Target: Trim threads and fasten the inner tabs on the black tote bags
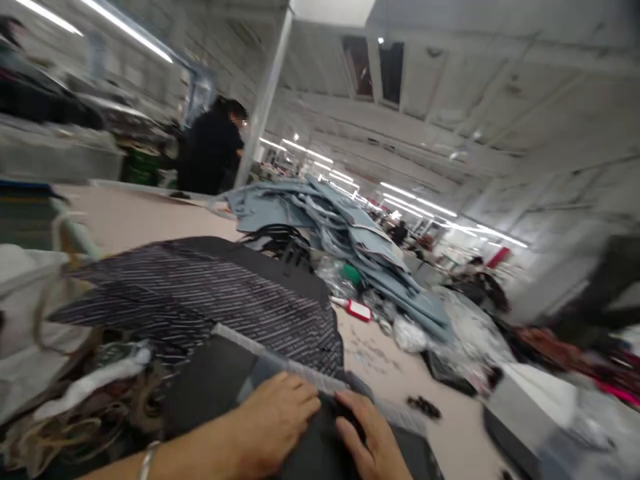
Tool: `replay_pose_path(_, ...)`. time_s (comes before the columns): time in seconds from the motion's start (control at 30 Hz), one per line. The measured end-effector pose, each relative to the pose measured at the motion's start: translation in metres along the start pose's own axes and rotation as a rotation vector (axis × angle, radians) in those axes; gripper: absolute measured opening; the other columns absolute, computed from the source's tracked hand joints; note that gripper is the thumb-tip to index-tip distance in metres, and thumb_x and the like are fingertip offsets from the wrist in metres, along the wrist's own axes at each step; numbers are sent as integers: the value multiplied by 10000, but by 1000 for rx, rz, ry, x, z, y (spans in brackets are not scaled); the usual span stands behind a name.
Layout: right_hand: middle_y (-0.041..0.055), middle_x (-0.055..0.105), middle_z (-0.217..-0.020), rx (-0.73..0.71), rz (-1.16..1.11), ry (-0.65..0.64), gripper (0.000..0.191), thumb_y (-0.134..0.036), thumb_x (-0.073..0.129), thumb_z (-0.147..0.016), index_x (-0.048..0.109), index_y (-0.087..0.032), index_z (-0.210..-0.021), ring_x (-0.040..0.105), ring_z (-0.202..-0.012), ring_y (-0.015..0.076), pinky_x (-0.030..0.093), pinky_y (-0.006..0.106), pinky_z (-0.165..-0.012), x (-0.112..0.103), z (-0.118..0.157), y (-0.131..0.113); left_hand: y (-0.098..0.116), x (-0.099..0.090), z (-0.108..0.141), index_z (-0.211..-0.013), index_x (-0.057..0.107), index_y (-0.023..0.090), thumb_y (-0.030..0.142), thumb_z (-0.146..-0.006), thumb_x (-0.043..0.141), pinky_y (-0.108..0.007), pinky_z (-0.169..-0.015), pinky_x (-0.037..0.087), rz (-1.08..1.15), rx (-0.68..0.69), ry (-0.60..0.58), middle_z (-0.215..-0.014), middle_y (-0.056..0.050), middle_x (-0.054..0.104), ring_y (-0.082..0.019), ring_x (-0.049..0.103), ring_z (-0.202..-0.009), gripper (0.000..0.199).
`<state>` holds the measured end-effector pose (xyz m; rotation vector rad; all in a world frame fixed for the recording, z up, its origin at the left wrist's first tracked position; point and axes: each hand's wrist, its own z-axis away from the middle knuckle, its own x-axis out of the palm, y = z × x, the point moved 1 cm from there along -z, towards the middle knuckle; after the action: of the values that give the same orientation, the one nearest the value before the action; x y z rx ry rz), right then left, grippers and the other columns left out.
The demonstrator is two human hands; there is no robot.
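Observation:
Dark cloth (215,377) lies at the bottom centre, with a pale translucent strip (240,338) along its far edge. My left hand (280,413), with a bracelet at the wrist, rests palm down on the cloth, its fingers bent and close together by the strip. To its right, my right hand (367,433) touches the same cloth, thumb and forefinger apart. Whether either hand pinches the material is hard to see. Just beyond, a dark striped cloth piece (240,293) with a black lining lies on the pinkish table (425,433).
A stack of light blue garments (325,220) lies behind, with plastic bags beside it. Near them is a red and white bottle (359,310). Cloth strips (85,413) heap at left; a white box (530,400) stands at right. A person in black (210,150) is farther back.

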<state>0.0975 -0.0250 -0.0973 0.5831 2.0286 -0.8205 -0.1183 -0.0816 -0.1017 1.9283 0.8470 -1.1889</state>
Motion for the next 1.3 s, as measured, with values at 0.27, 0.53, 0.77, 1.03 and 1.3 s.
replay_pose_path(0.27,80,796,-901,292,132,7,283,-262,511,-911,775,-172,-960,752,-824,249,581,338,-756,-43,-40,91,-10,17,6,-1296,622,226,206,-993,403,-383,-1017,353,-89,69,163,-1345,-30,652,-225,592,-1181,375)
replay_pose_path(0.53,79,764,-971,171,309,-282,257,-229,530,-936,755,-193,-1054,716,-880,204,504,278,-847,-30,-68,103,-10,10,1,-1222,679,231,227,-1026,287,-361,-967,373,-120,88,250,-1285,-12,692,-195,622,-1123,439)
replay_pose_path(0.77,155,719,-942,173,443,-420,258,-177,485,-941,742,-151,-934,701,-880,266,488,330,-800,-21,-78,92,-9,13,3,-1239,658,250,185,-967,439,-347,-992,362,-216,104,282,-1296,9,685,-180,616,-1148,356)
replay_pose_path(1.03,98,717,-832,300,223,-278,284,-268,415,-932,669,-150,-884,666,-781,223,478,310,-722,-30,-81,100,-8,5,0,-1195,657,200,228,-990,418,-344,-941,403,-93,113,293,-1224,-37,709,-193,623,-1111,316)
replay_pose_path(1.3,-1,591,-691,336,-347,-367,328,-463,478,-932,595,-190,-793,556,-671,164,410,276,-627,-24,-66,38,-6,10,0,-1161,640,183,229,-963,520,-348,-899,439,-3,25,153,-1080,-86,673,-212,609,-1022,236)
